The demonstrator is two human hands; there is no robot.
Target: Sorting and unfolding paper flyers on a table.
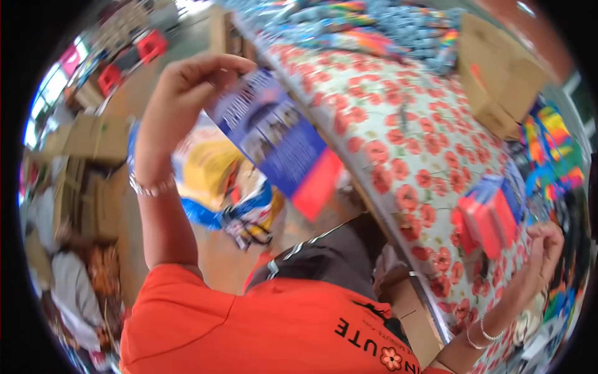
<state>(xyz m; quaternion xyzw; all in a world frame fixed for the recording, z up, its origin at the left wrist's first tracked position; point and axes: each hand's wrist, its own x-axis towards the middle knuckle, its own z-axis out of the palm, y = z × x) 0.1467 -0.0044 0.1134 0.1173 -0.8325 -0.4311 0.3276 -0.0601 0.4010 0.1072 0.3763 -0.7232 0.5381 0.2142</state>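
My left hand (196, 93) is raised at the upper left, its thumb and fingers pinched on the top corner of a printed card (271, 134). The card is blue with small pictures, has a red lower end, and hangs tilted over the floor beside the table edge. My right hand (541, 255) is over the right part of the table, fingers loosely bent, with nothing visible in them. Nearest to it lies a stack of red and blue cards (489, 218) on the flowered tablecloth (405, 137).
Blue-grey and rainbow-coloured textile goods (374, 34) are piled at the table's far end. An open cardboard box (498, 68) stands at the far right, near bright multicoloured straps (551, 143). A yellow, white and blue bag (208, 165) and more cartons (87, 137) are on the left.
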